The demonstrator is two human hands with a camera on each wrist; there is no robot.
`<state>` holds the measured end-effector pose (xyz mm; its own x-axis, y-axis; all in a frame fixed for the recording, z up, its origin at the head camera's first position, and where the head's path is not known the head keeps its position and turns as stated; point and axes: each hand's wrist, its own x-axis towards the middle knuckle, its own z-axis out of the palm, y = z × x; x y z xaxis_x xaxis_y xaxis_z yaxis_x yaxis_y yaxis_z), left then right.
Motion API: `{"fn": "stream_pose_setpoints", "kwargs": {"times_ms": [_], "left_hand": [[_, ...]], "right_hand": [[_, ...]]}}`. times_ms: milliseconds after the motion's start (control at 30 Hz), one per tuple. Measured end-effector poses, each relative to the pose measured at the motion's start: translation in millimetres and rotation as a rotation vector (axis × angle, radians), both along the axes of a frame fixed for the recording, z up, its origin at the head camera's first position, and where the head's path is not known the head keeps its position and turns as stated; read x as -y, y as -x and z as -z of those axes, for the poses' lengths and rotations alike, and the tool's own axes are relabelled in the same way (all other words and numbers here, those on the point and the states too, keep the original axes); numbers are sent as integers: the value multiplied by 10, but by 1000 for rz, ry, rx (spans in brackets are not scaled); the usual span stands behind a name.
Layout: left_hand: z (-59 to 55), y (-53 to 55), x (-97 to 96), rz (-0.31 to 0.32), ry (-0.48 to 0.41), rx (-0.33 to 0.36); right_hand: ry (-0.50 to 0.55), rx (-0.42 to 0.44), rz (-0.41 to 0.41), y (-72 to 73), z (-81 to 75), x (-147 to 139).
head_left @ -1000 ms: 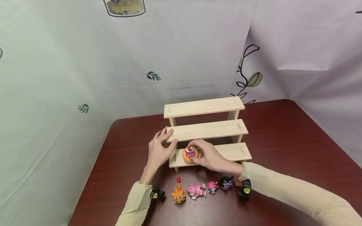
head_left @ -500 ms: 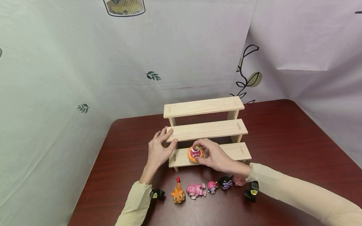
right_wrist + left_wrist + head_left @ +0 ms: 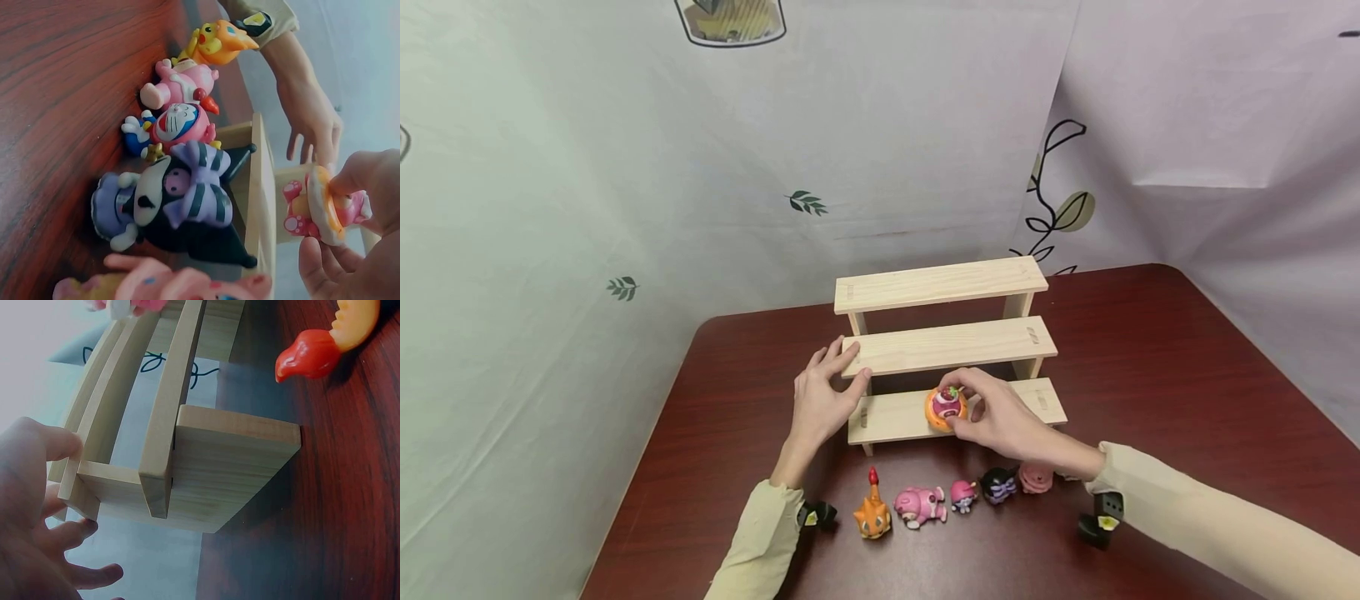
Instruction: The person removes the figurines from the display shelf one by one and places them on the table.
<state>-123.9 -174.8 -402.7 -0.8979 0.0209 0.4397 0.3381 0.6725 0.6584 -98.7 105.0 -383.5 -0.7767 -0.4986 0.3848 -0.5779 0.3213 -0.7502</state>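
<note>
My right hand (image 3: 996, 417) pinches a small pink bear figurine (image 3: 947, 406) with an orange ring round its middle and a strawberry on its head. It is over the lowest board of a three-step wooden display shelf (image 3: 895, 417); whether its base touches the board cannot be told. In the right wrist view the pink feet of the bear figurine (image 3: 295, 209) show under the ring. At the shelf's left end, my left hand (image 3: 822, 404) grips the middle board, thumb on the front edge and fingers over the top and end. The left wrist view shows the left hand (image 3: 31, 506) there too.
In front of the shelf lies a row of figurines: an orange one with a red-tipped tail (image 3: 873, 517), a pink bear (image 3: 920, 506), a small pink-hooded one (image 3: 963, 497), a black-hooded one with a purple bow (image 3: 998, 485) and a pink one (image 3: 1036, 477). The dark red table (image 3: 737, 392) meets cloth walls.
My right hand has moved right along the lowest board with the bear figurine, from near its left end to about its middle. The left hand stays in place.
</note>
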Motion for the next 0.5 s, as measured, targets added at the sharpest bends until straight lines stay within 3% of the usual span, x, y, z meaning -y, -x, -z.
{"fn": "stream_pose_setpoints", "kwargs": {"times_ms": [500], "left_hand": [[-11,-14,-1,2,1,-1]], "right_hand": [[16,-35,52,-86,-125,-361]]}}
